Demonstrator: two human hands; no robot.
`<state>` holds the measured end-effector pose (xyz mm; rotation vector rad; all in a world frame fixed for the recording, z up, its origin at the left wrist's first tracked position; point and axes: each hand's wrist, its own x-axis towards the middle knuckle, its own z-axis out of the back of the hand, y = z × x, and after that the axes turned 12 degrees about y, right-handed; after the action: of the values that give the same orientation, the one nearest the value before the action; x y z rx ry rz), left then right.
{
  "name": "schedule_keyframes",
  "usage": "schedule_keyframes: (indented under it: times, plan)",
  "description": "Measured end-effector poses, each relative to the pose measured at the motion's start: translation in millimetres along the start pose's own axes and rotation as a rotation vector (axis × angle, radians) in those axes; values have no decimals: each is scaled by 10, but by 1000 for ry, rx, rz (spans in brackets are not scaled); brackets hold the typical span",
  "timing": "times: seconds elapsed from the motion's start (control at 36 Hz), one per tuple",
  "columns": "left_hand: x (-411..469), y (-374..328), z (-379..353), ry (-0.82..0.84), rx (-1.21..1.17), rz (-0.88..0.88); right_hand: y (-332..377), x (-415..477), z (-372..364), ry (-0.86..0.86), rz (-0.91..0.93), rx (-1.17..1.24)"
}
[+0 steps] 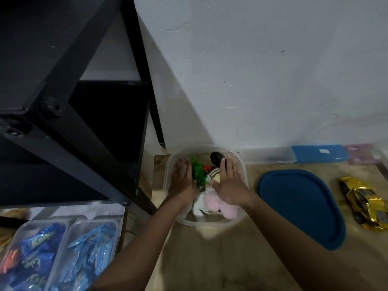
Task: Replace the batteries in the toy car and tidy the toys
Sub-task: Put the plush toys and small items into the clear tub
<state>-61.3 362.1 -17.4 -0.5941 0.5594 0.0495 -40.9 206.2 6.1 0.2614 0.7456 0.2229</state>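
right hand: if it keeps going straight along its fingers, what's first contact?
Likely the black round toy at the fingertips of the right hand, already at or touching it. Beyond that, the far wall of the clear container. Depth is unclear from this view.

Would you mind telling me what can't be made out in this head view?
- Toys under both hands, left hand and right hand, inside the clear container: covered.
- Gold toy car: battery compartment not visible; front cut by the right edge.
- Black shelf interior: too dark.
- Label on the blue case: too small.
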Motion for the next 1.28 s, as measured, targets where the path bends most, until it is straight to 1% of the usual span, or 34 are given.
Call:
schedule_keyframes:
  times: [0.06, 0.17, 0.31, 0.36, 0.47, 0.64, 0.69, 0.75, 0.78, 0.83, 0.89, 0.97, 1.06, 1.14, 1.19, 1.28]
  plan:
    - [-4, -4, -3, -2, 26, 1, -10, 47, 5, 40, 1, 56]
    - [7, -10, -9, -8, 82, 21, 6, 83, 4, 58, -1, 80]
    - [-19, -11, -15, -1, 50, 37, 28, 28, 47, 40, -27, 36]
    - [-27, -11, -1, -3, 21, 36, 40, -7, 65, 25, -9, 20]
    - [-40, -40, 9, -16, -41, 49, 42, -19, 46, 60, 28, 87]
    - [-45, -39, -7, -39, -10, 81, -26, -15, -25, 39, 76, 58]
    - [-58, -64, 9, -38, -33, 102, -26, -77, 6, 62, 109, 58]
    - [-80, -134, 38, -69, -26, 125, -63, -165, 70, 73, 175, 122]
    - [-99, -198, 48, -108, -5, 130, -113, -225, 111, 44, 221, 171]
    - [-140, -318, 92, -205, 15, 114, -214, -322, 202, -68, 306, 268]
    - [-193, -519, 84, -303, -9, 45, -425, -463, 300, -195, 333, 357]
    - [-307, -930, -68, -445, -155, -121, -935, -653, 393, -346, 281, 425]
    - [-441, -1333, -369, -525, -192, -255, -1536, -791, 406, -383, 169, 454]
    - [-518, -1638, -765, -486, -228, -333, -2060, -881, 362, -400, 27, 433]
    - [-545, -1754, -1070, -413, -268, -313, -2316, -921, 276, -389, -45, 402]
    - [-540, -1833, -1516, -316, -330, -217, -2569, -943, 100, -312, -109, 412]
